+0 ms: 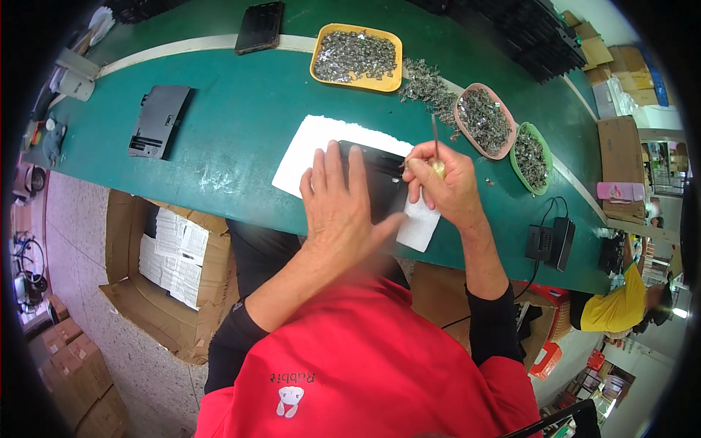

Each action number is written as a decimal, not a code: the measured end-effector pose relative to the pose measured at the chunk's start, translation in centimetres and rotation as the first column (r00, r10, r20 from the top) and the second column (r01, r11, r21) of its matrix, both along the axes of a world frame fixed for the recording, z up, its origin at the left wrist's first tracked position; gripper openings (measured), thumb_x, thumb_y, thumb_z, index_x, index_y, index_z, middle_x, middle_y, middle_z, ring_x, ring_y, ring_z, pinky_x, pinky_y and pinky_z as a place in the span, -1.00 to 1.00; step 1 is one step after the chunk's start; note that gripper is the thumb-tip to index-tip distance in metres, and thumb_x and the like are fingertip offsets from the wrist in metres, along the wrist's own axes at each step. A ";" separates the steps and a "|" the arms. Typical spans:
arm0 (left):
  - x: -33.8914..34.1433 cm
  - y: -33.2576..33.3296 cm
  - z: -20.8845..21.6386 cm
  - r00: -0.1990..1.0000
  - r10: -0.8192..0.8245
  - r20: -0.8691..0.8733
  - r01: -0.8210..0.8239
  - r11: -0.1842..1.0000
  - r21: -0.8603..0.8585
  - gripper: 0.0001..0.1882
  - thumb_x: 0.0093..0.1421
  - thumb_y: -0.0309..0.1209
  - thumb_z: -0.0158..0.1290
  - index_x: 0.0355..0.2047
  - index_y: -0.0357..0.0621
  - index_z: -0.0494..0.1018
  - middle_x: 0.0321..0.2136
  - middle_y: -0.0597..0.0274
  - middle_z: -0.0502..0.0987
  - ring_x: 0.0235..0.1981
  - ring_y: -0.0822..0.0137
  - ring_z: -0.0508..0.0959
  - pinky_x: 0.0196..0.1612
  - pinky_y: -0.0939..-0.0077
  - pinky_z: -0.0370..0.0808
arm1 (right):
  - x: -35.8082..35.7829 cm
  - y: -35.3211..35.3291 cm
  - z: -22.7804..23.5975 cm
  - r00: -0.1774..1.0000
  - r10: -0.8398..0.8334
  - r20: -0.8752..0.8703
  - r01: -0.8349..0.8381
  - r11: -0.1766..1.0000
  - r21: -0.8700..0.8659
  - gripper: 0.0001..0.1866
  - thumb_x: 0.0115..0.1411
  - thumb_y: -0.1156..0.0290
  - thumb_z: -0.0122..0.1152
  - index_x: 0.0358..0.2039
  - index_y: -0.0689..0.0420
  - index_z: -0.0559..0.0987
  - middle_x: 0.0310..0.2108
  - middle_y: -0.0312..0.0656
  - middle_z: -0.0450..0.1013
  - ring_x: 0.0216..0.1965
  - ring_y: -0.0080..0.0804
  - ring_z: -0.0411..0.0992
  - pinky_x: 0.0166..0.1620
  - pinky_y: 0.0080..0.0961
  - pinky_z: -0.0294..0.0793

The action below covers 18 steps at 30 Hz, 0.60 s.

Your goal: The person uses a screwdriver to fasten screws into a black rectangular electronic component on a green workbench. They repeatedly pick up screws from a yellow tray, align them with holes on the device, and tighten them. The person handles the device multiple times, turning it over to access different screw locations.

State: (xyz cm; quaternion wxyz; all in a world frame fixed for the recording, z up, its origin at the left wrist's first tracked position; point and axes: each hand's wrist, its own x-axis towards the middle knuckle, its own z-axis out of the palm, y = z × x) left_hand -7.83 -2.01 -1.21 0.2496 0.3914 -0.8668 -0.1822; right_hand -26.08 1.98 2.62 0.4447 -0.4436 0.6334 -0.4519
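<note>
A black plastic housing (383, 191) lies on a white foam sheet (420, 228) in front of me. My left hand (337, 208) rests flat on the housing's left part, fingers spread, and covers much of it. At the housing's right end is my right hand (454, 188), its fingers closed around a screwdriver-like tool (436, 135) with a yellowish handle and a thin shaft pointing away from me. The thumb and forefinger pinch together near the housing's edge; whether a small part sits between them is too small to tell. A tiny shiny metal piece (395, 179) shows on the housing.
Small metal parts fill a yellow tray (319, 71), a pink tray (459, 117) and a green tray (520, 169); a loose pile (427, 84) lies between. Another black housing (159, 120) is at left. A black device (549, 243) with a cable stands right. An open carton (120, 252) sits below.
</note>
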 end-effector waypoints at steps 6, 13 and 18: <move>-1.0 0.9 -0.7 0.990 -0.048 0.130 0.041 0.998 0.049 0.21 -0.26 0.01 0.40 0.19 -0.66 0.08 0.25 -0.62 -0.03 0.27 -0.48 0.05 0.19 -0.31 0.09 | -1.0 -0.4 -1.8 0.987 0.017 -0.158 -0.023 0.999 -0.037 -0.87 0.27 0.47 0.12 -0.31 0.30 0.50 -0.47 -0.21 0.50 -0.59 -0.58 0.47 -0.52 -0.57 0.42; 1.4 -4.1 1.9 0.868 -0.444 0.223 0.426 0.896 0.124 0.11 -0.27 -0.05 0.33 0.21 -0.51 0.16 0.30 -0.44 0.02 0.32 -0.30 0.10 0.30 -0.07 0.12 | -1.0 -1.1 -0.9 0.879 0.170 -0.445 -0.232 0.969 -0.088 -0.90 0.21 0.53 0.10 -0.35 0.31 0.49 -0.39 -0.05 0.43 -0.48 -0.22 0.48 -0.38 -0.37 0.46; 3.2 -7.2 1.9 0.806 -0.505 0.309 0.497 0.861 0.109 0.02 -0.24 -0.14 0.28 0.24 -0.34 0.21 0.32 -0.27 0.08 0.33 -0.17 0.14 0.34 -0.02 0.10 | -1.4 -2.4 -1.4 0.741 0.233 -0.630 -0.420 0.893 -0.164 -0.93 0.16 0.60 0.15 -0.34 0.33 0.47 -0.39 -0.16 0.39 -0.39 -0.39 0.43 -0.32 -0.47 0.45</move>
